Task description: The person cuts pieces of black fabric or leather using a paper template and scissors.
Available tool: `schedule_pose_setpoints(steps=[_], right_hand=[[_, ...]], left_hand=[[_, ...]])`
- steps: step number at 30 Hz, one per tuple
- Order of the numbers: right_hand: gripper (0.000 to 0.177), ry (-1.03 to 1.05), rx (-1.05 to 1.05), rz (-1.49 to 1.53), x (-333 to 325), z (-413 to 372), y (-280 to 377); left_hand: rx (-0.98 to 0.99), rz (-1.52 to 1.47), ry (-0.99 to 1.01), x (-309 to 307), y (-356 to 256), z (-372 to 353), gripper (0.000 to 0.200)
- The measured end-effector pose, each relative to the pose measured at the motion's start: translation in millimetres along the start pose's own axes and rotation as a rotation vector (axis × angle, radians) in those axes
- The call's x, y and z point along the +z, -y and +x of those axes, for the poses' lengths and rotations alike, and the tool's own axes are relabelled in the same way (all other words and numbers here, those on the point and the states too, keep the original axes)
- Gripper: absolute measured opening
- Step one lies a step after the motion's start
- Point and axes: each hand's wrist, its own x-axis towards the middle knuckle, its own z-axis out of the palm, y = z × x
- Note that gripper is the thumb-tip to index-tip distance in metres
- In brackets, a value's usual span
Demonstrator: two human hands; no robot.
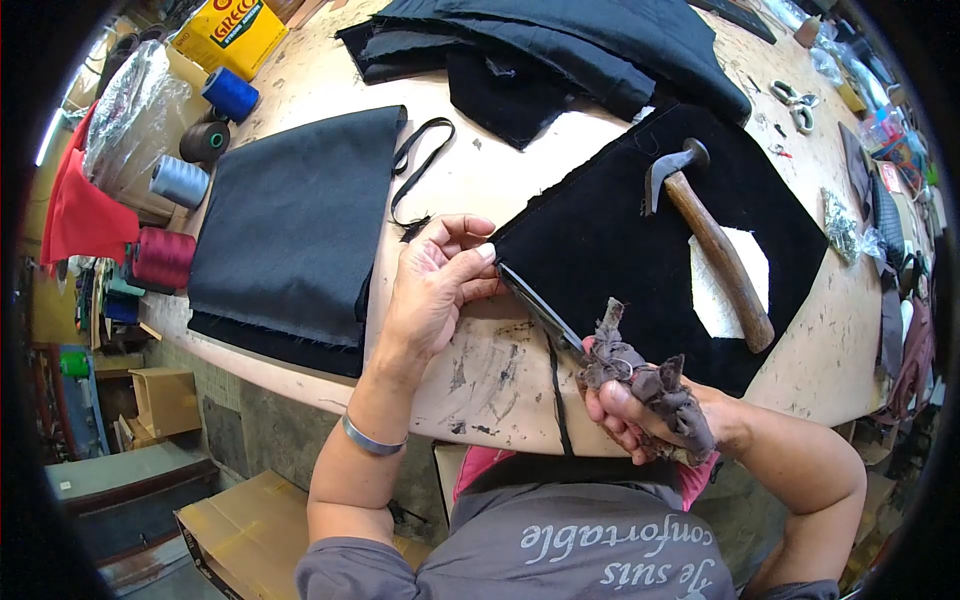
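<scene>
My left hand (440,285) pinches the left corner of a large black cloth (600,230) between thumb and fingers. Cloth-wrapped handles of large scissors (545,312) are gripped in my right hand (635,410). The scissor blades point up and left, with their tips at the cloth corner beside my left fingertips. On the black cloth lie a hammer (715,240) with a wooden handle and, partly under it, a white piece (725,290). A thin black strip (558,390) hangs over the table's front edge below the blades.
Folded dark fabric (295,215) lies to the left, with a black cord (425,170) beside it. Thread spools (163,258) line the left edge. More dark fabric (570,50) is piled at the back. Small scissors (797,103) rest at the back right of the table (480,370).
</scene>
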Motion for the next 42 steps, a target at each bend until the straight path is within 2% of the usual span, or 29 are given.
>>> schedule_pose_setpoints(steps=[11,14,20,23,25,27,28,30,32,35,38,39,42], right_hand=[[0.080,-0.007,0.028,0.016,-1,1,-2],[0.035,0.058,0.106,0.054,-2,-6,14],[0.034,0.024,0.114,0.042,3,-2,20],[0.031,0.063,0.029,0.029,0,3,14],[0.051,0.072,-0.359,-0.206,-3,10,0],[0.062,0.066,-0.500,-0.314,-6,14,-7],[0.061,0.055,-0.448,-0.304,-7,15,-8],[0.047,0.044,-0.274,-0.160,-5,12,-3],[0.026,0.045,-0.029,0.107,2,3,11],[0.028,0.022,0.086,-0.100,6,-2,17],[0.074,0.107,0.065,-0.178,3,-5,5],[0.079,0.070,-0.023,-0.098,5,-6,0],[0.081,0.029,0.014,0.000,2,-5,-6]], left_hand=[[-0.023,-0.011,0.009,-2,0,1,0.018],[-0.026,-0.013,0.006,-2,1,2,0.017],[-0.037,-0.015,-0.001,-2,-1,2,0.018],[-0.041,-0.015,0.005,-2,-1,1,0.018],[-0.044,-0.014,0.007,-3,-1,1,0.017],[-0.046,-0.014,0.004,-4,0,2,0.017],[-0.046,-0.017,0.002,-4,-1,1,0.017],[-0.046,-0.025,-0.001,-2,-1,1,0.017],[-0.049,-0.027,-0.009,-2,-1,1,0.017],[-0.049,-0.028,-0.003,-2,-1,1,0.017],[-0.045,-0.038,0.004,-2,-1,1,0.017],[-0.043,-0.043,0.006,-1,-1,1,0.017],[-0.048,-0.026,0.008,-3,-1,1,0.017]])
